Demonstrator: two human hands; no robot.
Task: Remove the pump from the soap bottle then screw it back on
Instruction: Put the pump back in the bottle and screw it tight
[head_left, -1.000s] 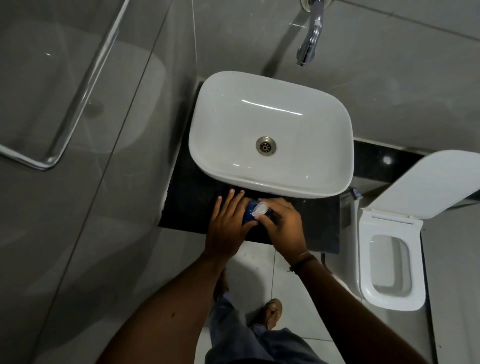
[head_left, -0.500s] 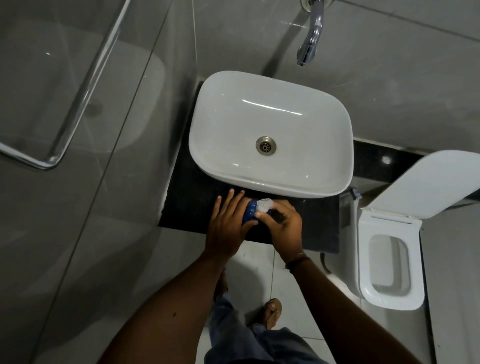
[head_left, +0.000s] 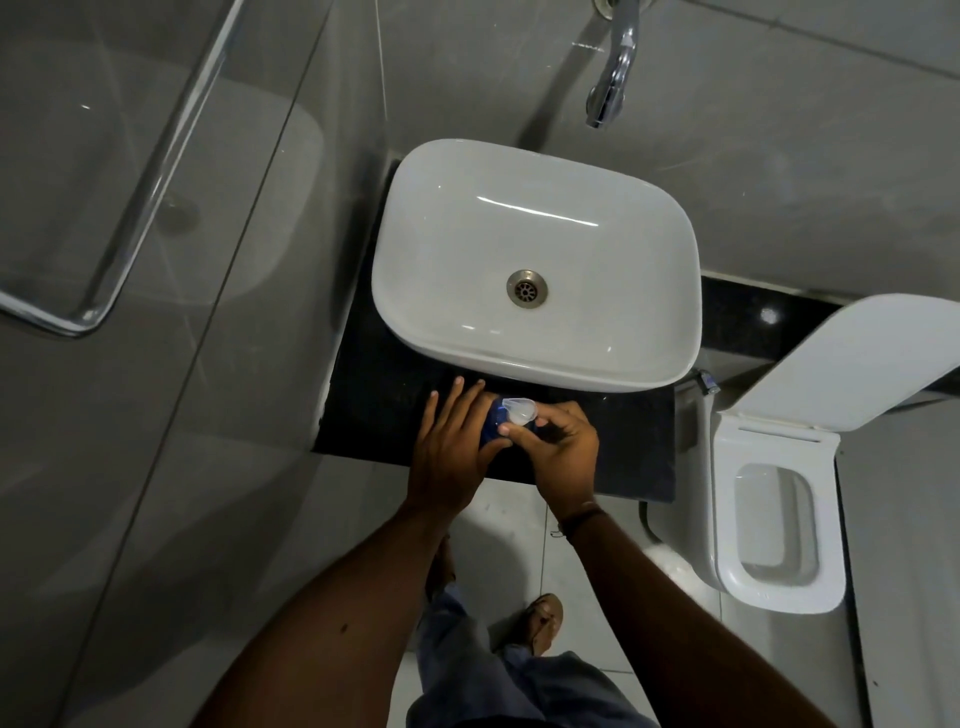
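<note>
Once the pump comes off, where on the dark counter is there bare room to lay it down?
Bare counter lies left of the left hand, below the basin. Another patch lies right of the right hand, toward the toilet. The middle is crowded by both hands around the soap bottle and pump.

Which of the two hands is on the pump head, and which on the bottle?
The right hand pinches the clear pump with its fingers; the left hand wraps the blue bottle.
</note>
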